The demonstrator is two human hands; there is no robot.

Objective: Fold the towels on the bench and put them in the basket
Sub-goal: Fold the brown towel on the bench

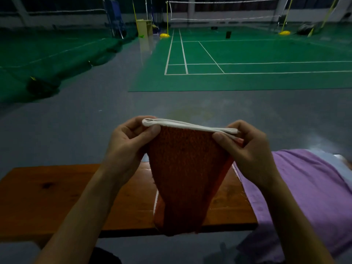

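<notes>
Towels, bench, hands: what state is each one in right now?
Orange towel: held up above the bench, doubled over, white-trimmed edge on top, hanging down to a narrow end.
Left hand: pinches the towel's top left corner.
Right hand: pinches the top right corner.
Purple towel: lying spread over the bench's right end, not folded.
Bench: wooden, left part bare.
Basket: not in view.

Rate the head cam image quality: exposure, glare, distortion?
Head view: dim and underexposed, corners darkened; wide-angle bending of the court lines; soft sheen on the grey floor; far net smeared; orange towel and both hands stay readable.
</notes>
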